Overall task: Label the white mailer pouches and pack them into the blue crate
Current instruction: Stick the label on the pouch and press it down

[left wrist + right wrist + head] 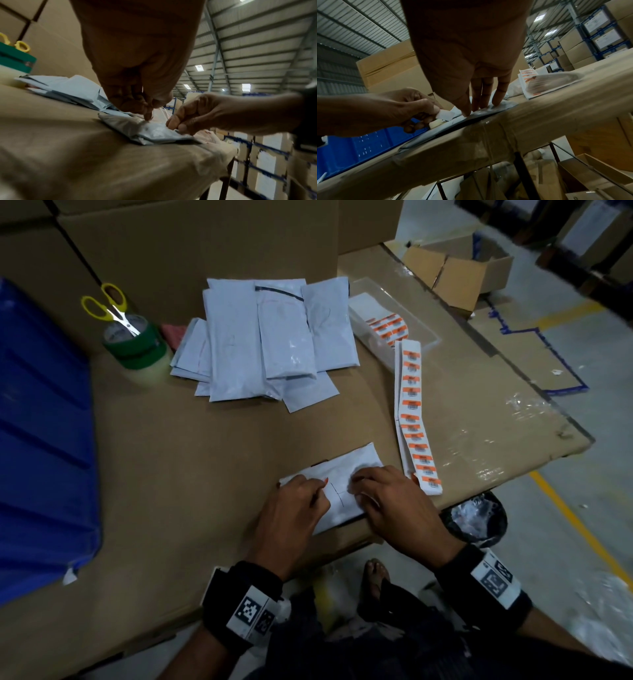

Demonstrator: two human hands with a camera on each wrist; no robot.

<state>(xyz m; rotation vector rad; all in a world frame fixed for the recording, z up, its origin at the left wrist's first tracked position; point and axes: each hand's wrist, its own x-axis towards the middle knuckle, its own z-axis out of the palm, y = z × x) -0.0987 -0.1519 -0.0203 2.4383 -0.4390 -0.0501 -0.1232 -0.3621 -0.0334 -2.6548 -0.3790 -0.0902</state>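
Head view: labelling step in hand. One white mailer pouch (337,470) flat at the near edge of the cardboard-covered surface (191,460), both hands on it. Left hand (297,508) with fingers curled, pinching a small label (326,481) with an orange tip against the pouch face. Right hand (383,498) lying over the pouch's right part, fingers bent down onto it. Pile of unlabelled pouches (270,344) well apart at the back of the surface, label strips (416,419) just to the right of the worked pouch, blue crate (44,440) far left. Scissors (111,308) standing in tape rolls (137,347) near the pile.

Left wrist view: palm down, fingertips (147,116) brought together in a pinch right at the pouch top. What sits between them too blurred to tell here. Right hand low beside, knuckles bent, tips on the pouch.

Right wrist view: fingers (481,97) nearly straight, spread, pressing the pouch flat at the surface edge, holding nothing. Left hand gripping a small white tab (445,114) between thumb and forefinger, probably backing paper or the label's loose end.

Likely next: smoothing the label down fully, discarding any backing, then carrying the pouch left into the crate. Calls for a firm hold-down so the slippery pouch does not slide off the edge.
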